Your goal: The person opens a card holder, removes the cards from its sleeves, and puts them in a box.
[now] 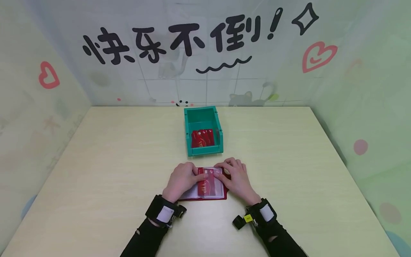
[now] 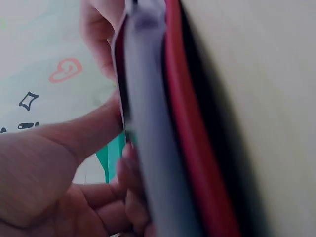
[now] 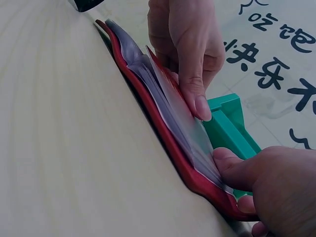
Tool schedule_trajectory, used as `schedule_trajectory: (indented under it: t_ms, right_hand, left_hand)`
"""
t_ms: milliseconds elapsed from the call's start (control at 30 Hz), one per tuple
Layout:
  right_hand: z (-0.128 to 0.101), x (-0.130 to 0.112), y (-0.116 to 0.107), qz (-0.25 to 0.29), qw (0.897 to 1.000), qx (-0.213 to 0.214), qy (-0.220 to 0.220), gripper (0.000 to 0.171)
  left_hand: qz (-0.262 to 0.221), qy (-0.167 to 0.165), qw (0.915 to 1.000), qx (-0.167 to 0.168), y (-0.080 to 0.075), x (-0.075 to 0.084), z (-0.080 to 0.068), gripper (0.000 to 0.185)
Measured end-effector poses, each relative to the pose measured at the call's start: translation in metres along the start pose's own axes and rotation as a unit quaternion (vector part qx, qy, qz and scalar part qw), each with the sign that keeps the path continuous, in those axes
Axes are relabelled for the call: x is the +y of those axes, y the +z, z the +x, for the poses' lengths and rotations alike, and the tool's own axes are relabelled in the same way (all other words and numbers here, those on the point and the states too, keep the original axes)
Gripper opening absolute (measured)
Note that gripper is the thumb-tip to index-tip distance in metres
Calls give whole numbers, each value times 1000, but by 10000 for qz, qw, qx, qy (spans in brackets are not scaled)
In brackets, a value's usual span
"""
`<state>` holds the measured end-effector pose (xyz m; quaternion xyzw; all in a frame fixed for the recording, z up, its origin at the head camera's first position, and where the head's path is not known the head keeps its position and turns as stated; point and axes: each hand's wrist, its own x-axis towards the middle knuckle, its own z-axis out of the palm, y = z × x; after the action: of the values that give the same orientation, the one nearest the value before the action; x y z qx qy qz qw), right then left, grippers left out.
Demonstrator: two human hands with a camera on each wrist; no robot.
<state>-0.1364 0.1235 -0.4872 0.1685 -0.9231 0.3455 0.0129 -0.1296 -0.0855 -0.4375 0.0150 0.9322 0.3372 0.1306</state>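
Holding step: both hands work a red card into a clear sleeve of the open card holder, judged from how they lie on it.
Left hand [image 1: 182,180]: presses on the left part of the card holder, thumb laid across the clear sleeves, fingers curled at the sleeve edge, pinching it.
Card holder [image 1: 205,194]: lies open and flat on the bench [image 1: 96,171], near the front edge, red cover beneath, clear sleeves on top.
Red card [image 1: 208,185]: sits in or on the top sleeve between the two hands; whether it is fully seated cannot be told.
Right hand [image 1: 237,177]: fingertips pinch the sleeve's upper right edge, thumb on the sleeves.
Green bin [image 1: 218,123]: stands just behind the card holder, apart from it, with more red cards [image 1: 202,138] inside.
Next move: likely calls for one hand keeping the sleeve steady while the other slides the card home, without buckling the thin plastic.
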Motion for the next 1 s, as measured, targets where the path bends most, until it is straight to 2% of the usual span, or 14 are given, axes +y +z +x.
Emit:
schedule_trajectory:
  t_ms: [167,300,433,600,767,1000]
  right_hand:
    - [0,-1,0,29,10000,-30,46,29]
    - [0,-2,-1,47,10000,-34,41,28]
    - [0,-2,-1,46,10000,-28,55,28]
    - [0,-2,0,35,10000,2,57,29]
    - [0,-1,0,40,10000,-8,60,28]
    - [1,1,1,33,10000,-21,56,29]
  left_hand:
    - [-306,-359,9989,-7,-9,-2,1,37]
    - [-876,-561,9942,-259,-13,-9,5,32]
    - [-1194,-597,9897,-507,-17,-16,8,44]
    - [-1193,-554,9887,-713,-28,-19,11,44]
    - [-1135,-488,9897,-725,-47,-13,13,41]
    - [-1123,81,9927,-430,-64,1,22,42]
